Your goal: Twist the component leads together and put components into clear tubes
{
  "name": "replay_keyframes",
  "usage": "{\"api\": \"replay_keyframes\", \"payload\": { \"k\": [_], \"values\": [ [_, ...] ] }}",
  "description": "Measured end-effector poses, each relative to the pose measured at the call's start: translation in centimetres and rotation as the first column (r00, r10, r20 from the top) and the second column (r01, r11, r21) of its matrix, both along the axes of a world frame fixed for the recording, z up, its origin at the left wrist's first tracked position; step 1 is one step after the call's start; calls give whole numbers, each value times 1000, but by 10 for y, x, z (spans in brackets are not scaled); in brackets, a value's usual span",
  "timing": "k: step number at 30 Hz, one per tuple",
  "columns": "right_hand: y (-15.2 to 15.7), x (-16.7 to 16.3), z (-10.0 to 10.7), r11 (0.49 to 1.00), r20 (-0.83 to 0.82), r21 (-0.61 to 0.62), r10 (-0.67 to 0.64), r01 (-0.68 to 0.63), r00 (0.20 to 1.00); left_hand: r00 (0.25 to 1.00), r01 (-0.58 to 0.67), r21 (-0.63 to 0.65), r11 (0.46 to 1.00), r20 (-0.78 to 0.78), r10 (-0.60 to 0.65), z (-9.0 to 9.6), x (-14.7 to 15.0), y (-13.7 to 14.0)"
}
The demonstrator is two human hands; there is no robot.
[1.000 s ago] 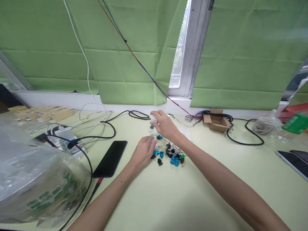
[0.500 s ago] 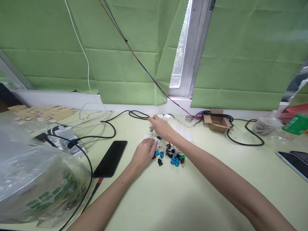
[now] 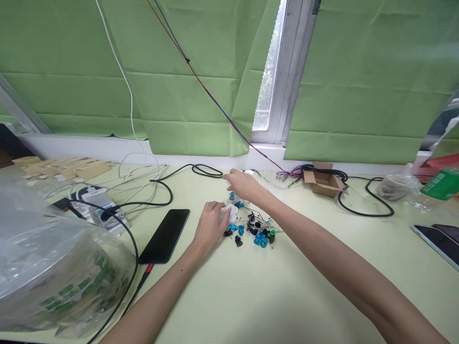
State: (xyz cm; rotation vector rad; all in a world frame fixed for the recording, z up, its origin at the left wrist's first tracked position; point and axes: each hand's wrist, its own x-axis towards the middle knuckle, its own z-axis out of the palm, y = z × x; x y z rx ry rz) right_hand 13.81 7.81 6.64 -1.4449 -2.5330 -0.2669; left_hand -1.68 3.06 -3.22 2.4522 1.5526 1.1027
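Note:
My left hand rests on the table, its fingers curled around white round pieces that look like thin discs or caps. Farther back, my right hand is closed, palm down, with a bit of a small white piece showing at its fingertips. Between the hands lie small blue parts. To the right of my left hand is a loose pile of black parts, more blue parts, a green part and thin metal pins.
A black phone lies left of my left hand, beside a large plastic-wrapped bundle. Black cable and white wires run across the back left. Farther right are an open cardboard box, coiled cables and another phone-like device.
My right hand has shifted slightly right, now covering a white disc at the back and uncovering a blue part. My left hand has moved a little left, with white pieces still at its fingers.

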Motion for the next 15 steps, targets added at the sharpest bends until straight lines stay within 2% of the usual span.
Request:
{"api": "replay_keyframes", "payload": {
  "k": [3, 9, 15],
  "values": [
    [1, -1, 0, 1000, -4, -12, 1, -1, 1000, 1000, -4, -15, 1000, -18, 4, -4, -2, 4],
    [3, -1, -2, 1000, 11, 6, -12, 12, 1000, 996, -13, -135, 991, -84, 2, -11, -4, 8],
    [2, -1, 0, 999, -16, 34, -1, 1, 1000, 992, 66, -99, 993, -103, -76, -9, -4, 8]
  ]
}}
